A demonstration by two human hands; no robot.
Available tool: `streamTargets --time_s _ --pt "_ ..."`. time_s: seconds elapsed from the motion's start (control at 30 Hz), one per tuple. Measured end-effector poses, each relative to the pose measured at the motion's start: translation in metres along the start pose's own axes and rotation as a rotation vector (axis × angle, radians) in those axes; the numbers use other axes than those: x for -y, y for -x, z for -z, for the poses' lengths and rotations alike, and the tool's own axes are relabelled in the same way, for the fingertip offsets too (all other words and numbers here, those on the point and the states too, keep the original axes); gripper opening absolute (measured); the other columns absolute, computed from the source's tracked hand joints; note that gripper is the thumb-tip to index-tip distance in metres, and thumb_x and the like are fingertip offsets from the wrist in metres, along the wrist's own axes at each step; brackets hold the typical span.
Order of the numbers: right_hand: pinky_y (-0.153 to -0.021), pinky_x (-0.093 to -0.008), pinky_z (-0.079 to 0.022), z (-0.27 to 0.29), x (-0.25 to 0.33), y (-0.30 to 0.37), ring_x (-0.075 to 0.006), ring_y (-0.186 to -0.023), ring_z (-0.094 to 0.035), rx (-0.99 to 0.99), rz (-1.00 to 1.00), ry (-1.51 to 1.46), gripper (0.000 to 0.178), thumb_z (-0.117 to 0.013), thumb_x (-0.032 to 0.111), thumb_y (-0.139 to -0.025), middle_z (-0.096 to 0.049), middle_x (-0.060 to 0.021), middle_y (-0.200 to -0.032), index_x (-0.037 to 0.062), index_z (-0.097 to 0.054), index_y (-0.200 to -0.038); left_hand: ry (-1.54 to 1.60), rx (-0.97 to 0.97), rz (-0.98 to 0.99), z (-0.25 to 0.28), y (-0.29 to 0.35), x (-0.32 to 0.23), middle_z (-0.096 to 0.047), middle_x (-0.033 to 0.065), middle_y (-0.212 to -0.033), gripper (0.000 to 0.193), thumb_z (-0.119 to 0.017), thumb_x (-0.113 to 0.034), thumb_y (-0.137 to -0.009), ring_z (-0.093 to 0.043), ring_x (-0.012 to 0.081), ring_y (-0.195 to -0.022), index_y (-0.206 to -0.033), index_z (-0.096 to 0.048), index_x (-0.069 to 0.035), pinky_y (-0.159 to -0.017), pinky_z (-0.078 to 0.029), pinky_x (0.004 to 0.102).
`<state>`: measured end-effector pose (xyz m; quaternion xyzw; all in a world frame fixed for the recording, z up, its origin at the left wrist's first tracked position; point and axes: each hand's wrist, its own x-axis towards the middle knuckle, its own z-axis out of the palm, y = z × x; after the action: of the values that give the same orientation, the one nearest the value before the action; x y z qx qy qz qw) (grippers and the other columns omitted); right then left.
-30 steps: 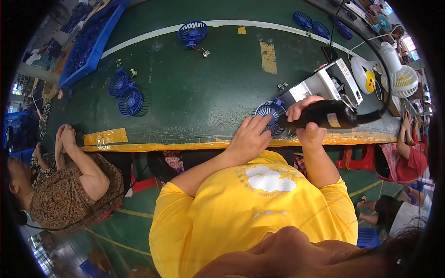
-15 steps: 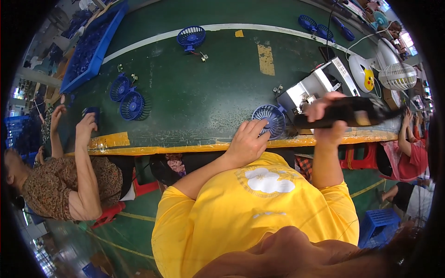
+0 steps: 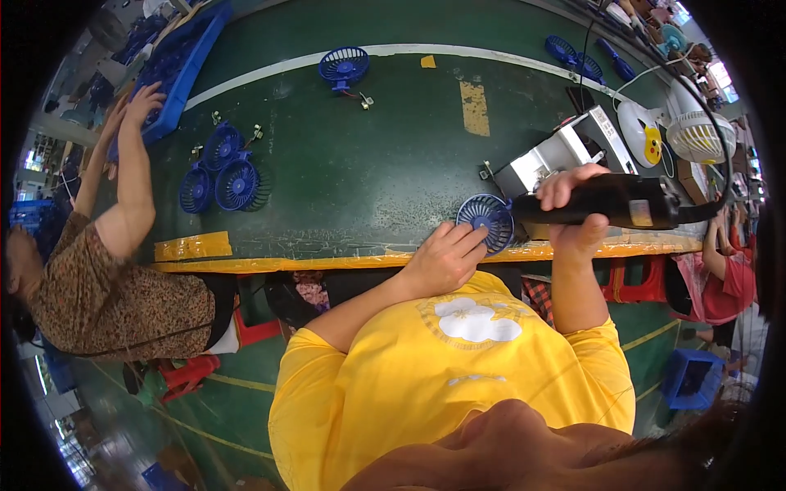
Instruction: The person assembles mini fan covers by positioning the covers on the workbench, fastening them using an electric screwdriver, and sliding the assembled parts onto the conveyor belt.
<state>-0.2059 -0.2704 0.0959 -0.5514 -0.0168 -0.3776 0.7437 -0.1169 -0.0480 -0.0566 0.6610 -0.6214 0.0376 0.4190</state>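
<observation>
While the left hand (image 3: pixel 446 260) rests at the near table edge, its fingertips lie on the ribbed grille of a round blue plastic fan (image 3: pixel 485 222). These fingers are close together and gently bent; the thumb's contact is hidden, so I cannot tell whether they pinch the rim or only press on it. The fan sits flat beside the yellow-taped edge and appears slightly turned or drawn nearer compared with half a second ago, as its small circuit board (image 3: pixel 486 171) lies lower beside the fixture.

The right hand (image 3: pixel 580 237) wraps a thick black cylindrical tool with a cable (image 3: pixel 626 200), fingers curled over the far side and thumb along the near side. The tool, swung away and blurred a moment ago, is now sharp, its nose back at the fan's right rim; whether they touch is unclear. This suggests that this fan remains the piece being worked on.

Just beyond stands a white metal box-shaped fixture (image 3: pixel 536 162). Farther left, a third fan has joined two in a blue cluster (image 3: pixel 237 183), and a co-worker in a brown patterned top (image 3: pixel 135 307) now reaches over a long blue plastic tray (image 3: pixel 201 53).
</observation>
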Motion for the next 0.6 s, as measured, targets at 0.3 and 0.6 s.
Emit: streamTargets --time_s 0.3,0.6 --pt "-0.084 -0.0367 -0.061 -0.036 -0.055 0.018 -0.0214 -0.091 -0.073 0.168 -0.185 -0.021 0.078 -0.108 0.039 -0.087 -0.073 -0.0093 -0.096 -0.0008 -0.064 -0.138 -0.046 -0.039 0.023 0.012 0.021 0.014 -0.078 0.0156 -0.138 0.013 -0.079 -0.006 -0.089 -0.071 0.0329 -0.114 -0.102 -0.078 -0.003 -0.097 -0.055 0.0491" --pt "-0.077 -0.0331 -0.055 -0.035 -0.065 0.008 -0.0195 -0.088 -0.069 0.253 -0.262 0.011 0.070 -0.107 0.031 -0.088 -0.071 -0.0079 -0.094 -0.0008 -0.064 -0.134 -0.073 -0.049 0.036 0.023 0.012 0.020 -0.080 0.0149 -0.135 0.007 -0.079 -0.008 -0.091 -0.073 0.0308 -0.106 -0.096 -0.077 -0.004 -0.092 -0.056 0.0468"
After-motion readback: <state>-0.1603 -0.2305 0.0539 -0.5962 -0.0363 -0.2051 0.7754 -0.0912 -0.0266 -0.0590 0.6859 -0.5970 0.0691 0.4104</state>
